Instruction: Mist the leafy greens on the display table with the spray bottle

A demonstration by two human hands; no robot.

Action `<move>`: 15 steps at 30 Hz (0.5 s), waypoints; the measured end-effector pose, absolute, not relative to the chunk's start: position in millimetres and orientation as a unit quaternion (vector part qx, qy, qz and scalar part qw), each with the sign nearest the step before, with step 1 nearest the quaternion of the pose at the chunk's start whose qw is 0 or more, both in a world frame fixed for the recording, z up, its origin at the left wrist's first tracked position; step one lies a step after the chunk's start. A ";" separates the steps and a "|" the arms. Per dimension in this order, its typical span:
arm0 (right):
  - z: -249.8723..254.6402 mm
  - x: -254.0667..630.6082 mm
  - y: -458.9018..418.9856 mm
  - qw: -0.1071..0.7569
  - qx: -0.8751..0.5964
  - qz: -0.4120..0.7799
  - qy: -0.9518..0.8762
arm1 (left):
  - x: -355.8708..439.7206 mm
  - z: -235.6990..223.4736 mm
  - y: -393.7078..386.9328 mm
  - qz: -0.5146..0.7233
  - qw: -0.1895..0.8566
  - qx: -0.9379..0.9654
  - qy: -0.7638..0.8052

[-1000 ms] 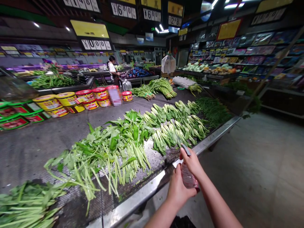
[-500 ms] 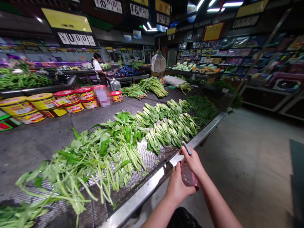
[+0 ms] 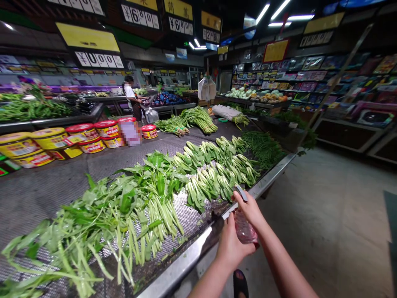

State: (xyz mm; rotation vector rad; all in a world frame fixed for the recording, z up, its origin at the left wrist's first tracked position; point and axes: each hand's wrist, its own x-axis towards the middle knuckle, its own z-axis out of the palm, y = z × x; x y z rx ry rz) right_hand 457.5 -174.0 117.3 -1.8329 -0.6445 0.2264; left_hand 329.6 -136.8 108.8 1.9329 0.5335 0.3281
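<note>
Both hands are on a clear, ribbed plastic bottle [image 3: 244, 228] with a pinkish tint, held just off the front edge of the vegetable stand. My left hand [image 3: 232, 245] curls around its lower side, thumb near the reddish bottom. Around its upper part is my right hand [image 3: 250, 210], closed, with a flat grey piece [image 3: 241, 193] sticking out at its fingers; I cannot make out how that piece joins the bottle. Bundles of small bok choy [image 3: 214, 182] lie just beyond the hands. Left of them spread long-stemmed leafy greens [image 3: 124, 207].
A metal rim [image 3: 186, 256] edges the black mesh stand. Stacked red and yellow tubs [image 3: 87, 138] line its left side, and bunched green stalks [image 3: 198, 120] lie at the back. A person [image 3: 132, 99] stands farther off. Floor [image 3: 325, 207] runs along the right; a dark shoe [image 3: 240, 283] shows below.
The view has tilted slightly up and shifted, so the near greens sit farther left and a shoe now shows below. Both hands keep the same hold on the bottle.
</note>
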 end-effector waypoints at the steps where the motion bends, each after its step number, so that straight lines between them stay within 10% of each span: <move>1: 118.3 462.3 -172.8 0.563 -0.773 0.100 -0.275 | 333.5 110.3 -136.8 0.142 0.525 0.809 0.225; 15: 130.8 498.8 -165.1 0.547 -0.768 0.101 -0.318 | 372.4 116.7 -136.7 0.152 0.526 0.798 0.250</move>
